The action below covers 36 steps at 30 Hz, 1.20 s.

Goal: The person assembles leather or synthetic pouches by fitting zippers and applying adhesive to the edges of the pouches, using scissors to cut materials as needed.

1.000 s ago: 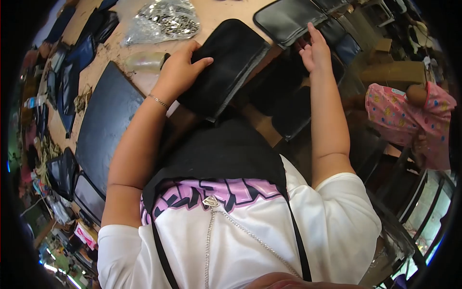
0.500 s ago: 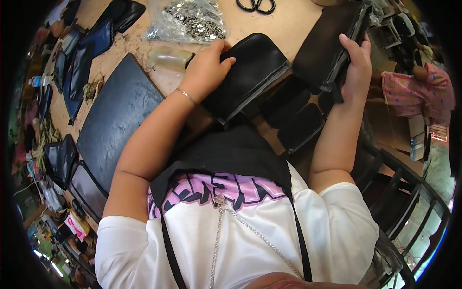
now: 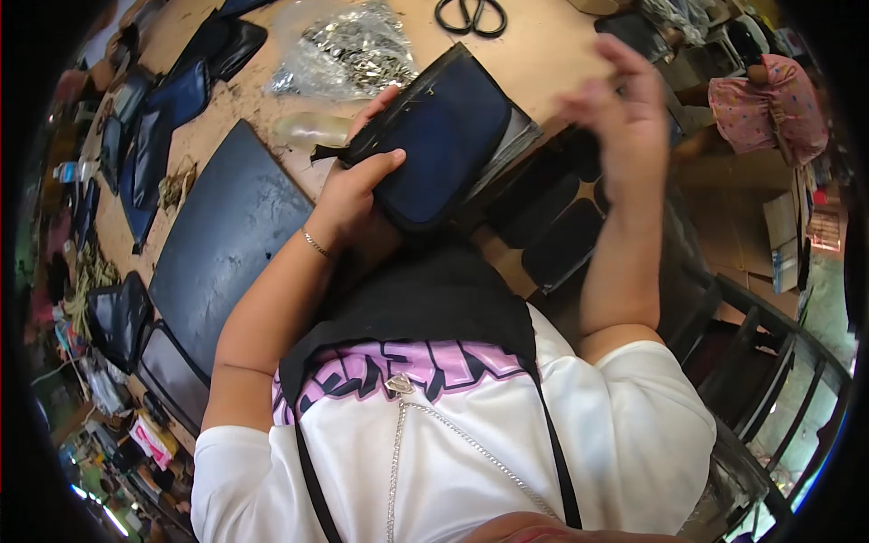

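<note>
My left hand [image 3: 348,195] is closed round a dark navy zip pouch [image 3: 444,136], its thumb across the near face and its fingers behind. A black zipper edge runs along the pouch's upper left side, with a loose tail at the lower end. Behind its right side a greyish edge [image 3: 514,149] of another dark piece shows. To the right, my right hand [image 3: 625,113] is raised over the table with nothing in it, blurred, its fingers apart. Below that hand lie several black rounded pieces [image 3: 561,240] near the table's edge.
A clear bag of small silver metal parts [image 3: 353,50] and black-handled scissors [image 3: 471,16] lie at the back. Left are a dark sheet [image 3: 226,213], a translucent yellowish object [image 3: 308,131] and several dark pouches [image 3: 154,127]. A black metal rack [image 3: 769,353] stands right.
The black pouch has left my right hand, which is now empty and fingers apart. My left hand now grips a pouch showing a navy face, zipper edge toward the upper left.
</note>
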Each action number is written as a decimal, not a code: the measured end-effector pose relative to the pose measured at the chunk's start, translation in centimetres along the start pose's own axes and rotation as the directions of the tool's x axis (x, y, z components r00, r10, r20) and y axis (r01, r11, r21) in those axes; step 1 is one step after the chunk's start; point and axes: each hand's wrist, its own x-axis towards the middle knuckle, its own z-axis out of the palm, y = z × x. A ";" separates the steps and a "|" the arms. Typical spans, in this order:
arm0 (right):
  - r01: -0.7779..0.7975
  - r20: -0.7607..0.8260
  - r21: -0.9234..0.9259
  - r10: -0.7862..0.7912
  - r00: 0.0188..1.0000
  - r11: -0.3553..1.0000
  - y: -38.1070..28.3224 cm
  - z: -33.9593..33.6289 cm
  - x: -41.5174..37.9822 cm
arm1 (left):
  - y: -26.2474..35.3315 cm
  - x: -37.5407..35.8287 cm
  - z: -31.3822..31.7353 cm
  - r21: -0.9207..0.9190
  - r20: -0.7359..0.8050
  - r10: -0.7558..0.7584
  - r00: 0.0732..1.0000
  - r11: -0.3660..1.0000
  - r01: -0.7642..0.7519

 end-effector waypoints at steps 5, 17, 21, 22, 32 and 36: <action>0.132 0.033 -0.243 -0.128 0.991 0.961 3.4 -1.7 1.9 | -0.1 -0.5 -0.5 -0.011 -0.010 0.004 1.000 1.000 -0.004; 0.126 0.713 -0.341 0.169 0.681 0.932 7.6 3.1 4.0 | -0.5 -0.8 -0.7 0.006 -0.005 -0.021 1.000 1.000 0.021; 0.131 0.116 -0.529 -0.081 0.990 0.838 15.7 -7.4 15.3 | 0.0 -1.8 -1.1 -0.006 -0.008 -0.033 0.999 0.999 0.033; 0.273 0.051 -0.640 -0.315 0.948 0.718 12.2 -7.5 15.4 | 0.4 -2.1 -1.0 -0.016 -0.009 -0.035 0.999 0.999 0.035; -0.562 -0.664 0.258 0.567 0.487 0.786 19.7 -21.6 18.1 | 0.9 -1.0 -1.0 -0.039 -0.158 -0.024 0.987 0.999 0.018; -0.441 -0.464 0.487 0.650 0.601 0.754 22.8 -23.9 20.0 | -0.3 -1.1 -2.3 0.081 -0.210 0.021 0.977 0.997 -0.004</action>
